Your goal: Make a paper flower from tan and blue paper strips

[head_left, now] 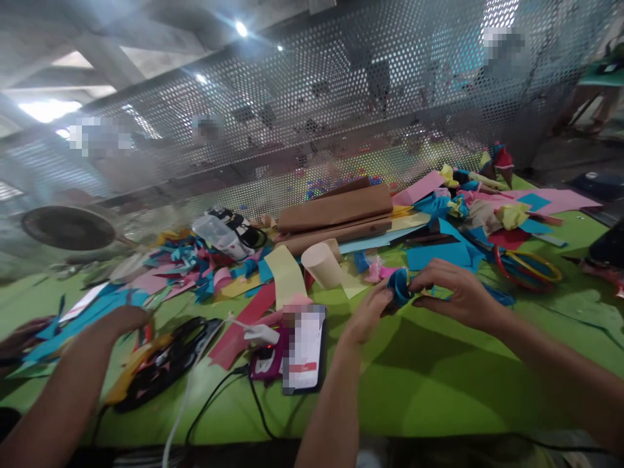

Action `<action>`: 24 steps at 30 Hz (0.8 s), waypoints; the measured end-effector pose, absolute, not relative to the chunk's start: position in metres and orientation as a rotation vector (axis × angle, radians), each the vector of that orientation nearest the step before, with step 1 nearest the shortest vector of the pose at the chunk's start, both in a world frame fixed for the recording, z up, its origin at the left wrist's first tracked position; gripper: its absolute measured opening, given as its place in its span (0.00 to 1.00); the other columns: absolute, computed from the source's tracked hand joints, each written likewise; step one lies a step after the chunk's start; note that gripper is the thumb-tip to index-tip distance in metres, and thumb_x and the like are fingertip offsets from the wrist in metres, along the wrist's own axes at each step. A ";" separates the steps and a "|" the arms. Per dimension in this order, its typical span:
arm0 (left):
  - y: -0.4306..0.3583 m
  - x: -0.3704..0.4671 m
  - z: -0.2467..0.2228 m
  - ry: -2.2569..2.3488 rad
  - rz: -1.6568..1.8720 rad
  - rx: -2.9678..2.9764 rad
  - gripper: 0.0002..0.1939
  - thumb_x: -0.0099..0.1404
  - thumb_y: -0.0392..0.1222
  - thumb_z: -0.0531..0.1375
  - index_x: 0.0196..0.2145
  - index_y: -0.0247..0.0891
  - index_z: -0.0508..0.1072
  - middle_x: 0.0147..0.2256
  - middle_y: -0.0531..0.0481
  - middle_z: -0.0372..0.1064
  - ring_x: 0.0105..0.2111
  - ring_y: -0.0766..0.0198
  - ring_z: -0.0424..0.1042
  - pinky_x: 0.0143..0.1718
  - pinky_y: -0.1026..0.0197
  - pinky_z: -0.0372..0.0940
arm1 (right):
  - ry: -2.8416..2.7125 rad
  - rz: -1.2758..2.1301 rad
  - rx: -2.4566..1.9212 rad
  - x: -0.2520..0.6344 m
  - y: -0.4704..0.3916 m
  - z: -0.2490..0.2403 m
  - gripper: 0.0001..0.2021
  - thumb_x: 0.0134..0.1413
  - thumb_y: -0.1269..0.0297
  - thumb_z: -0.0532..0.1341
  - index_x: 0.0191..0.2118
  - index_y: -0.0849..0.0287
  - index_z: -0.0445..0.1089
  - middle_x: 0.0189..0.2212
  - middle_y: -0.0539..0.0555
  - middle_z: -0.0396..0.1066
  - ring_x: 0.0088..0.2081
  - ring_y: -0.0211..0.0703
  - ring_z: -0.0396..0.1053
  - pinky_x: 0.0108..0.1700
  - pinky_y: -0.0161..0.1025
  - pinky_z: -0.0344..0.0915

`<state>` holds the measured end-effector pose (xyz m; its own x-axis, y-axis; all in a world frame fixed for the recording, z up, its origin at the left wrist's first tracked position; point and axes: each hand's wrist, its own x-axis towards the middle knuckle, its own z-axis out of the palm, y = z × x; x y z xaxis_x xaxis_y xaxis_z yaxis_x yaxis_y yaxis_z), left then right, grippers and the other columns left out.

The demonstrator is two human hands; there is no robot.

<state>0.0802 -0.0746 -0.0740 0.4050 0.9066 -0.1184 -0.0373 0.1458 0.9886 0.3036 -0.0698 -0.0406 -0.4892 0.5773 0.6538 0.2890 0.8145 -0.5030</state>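
Observation:
A small blue paper piece (pixel 400 286), curled into a roll, is between my two hands above the green table (pixel 439 383). My left hand (pixel 369 313) has its fingers wrapped round the lower left side of it. From the right, my right hand (pixel 451 291) reaches to the roll with thumb and fingertips bent towards a small yellow bit at its edge. Pink crumpled paper (pixel 377 270) lies just behind the roll, and a flat blue sheet (pixel 439 255) is behind my right hand.
A phone (pixel 305 351) and a purple power bank (pixel 267 364) with cables lie left of my left hand. Farther left, another person's arm (pixel 73 377) reaches over paper. Brown rolls (pixel 336 211), scraps and coloured rings (pixel 529 270) lie behind; a mesh screen (pixel 312 110) stands beyond.

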 end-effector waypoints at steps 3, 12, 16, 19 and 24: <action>-0.077 0.080 -0.071 0.890 0.925 1.374 0.25 0.66 0.58 0.57 0.49 0.36 0.75 0.32 0.50 0.67 0.28 0.67 0.59 0.31 0.63 0.57 | -2.104 0.292 -0.640 0.303 -0.074 -0.036 0.04 0.61 0.67 0.66 0.42 0.55 0.74 0.35 0.53 0.78 0.37 0.44 0.72 0.40 0.40 0.67; -0.085 0.082 -0.061 0.895 0.995 1.512 0.17 0.68 0.53 0.56 0.43 0.38 0.73 0.36 0.49 0.64 0.35 0.63 0.59 0.37 0.62 0.58 | -2.128 0.185 -0.638 0.299 -0.079 -0.038 0.04 0.64 0.70 0.62 0.38 0.55 0.72 0.34 0.52 0.78 0.35 0.43 0.71 0.38 0.41 0.65; -0.086 0.084 -0.057 0.871 0.993 1.511 0.14 0.67 0.51 0.56 0.41 0.38 0.71 0.35 0.50 0.61 0.35 0.63 0.58 0.37 0.62 0.57 | -2.118 0.154 -0.632 0.298 -0.080 -0.036 0.05 0.66 0.69 0.60 0.37 0.54 0.73 0.35 0.53 0.79 0.35 0.43 0.72 0.38 0.42 0.66; -0.086 0.084 -0.055 0.823 0.983 1.492 0.13 0.67 0.52 0.57 0.40 0.38 0.69 0.34 0.51 0.59 0.33 0.64 0.56 0.37 0.62 0.57 | -2.107 0.136 -0.618 0.297 -0.079 -0.036 0.06 0.66 0.69 0.60 0.37 0.54 0.73 0.35 0.54 0.79 0.35 0.43 0.73 0.39 0.42 0.66; -0.087 0.084 -0.049 0.796 0.986 1.551 0.15 0.66 0.53 0.56 0.39 0.38 0.69 0.34 0.50 0.60 0.34 0.62 0.58 0.38 0.61 0.57 | -2.088 0.193 -0.685 0.298 -0.082 -0.036 0.02 0.64 0.67 0.62 0.41 0.54 0.72 0.34 0.53 0.77 0.36 0.44 0.71 0.38 0.42 0.66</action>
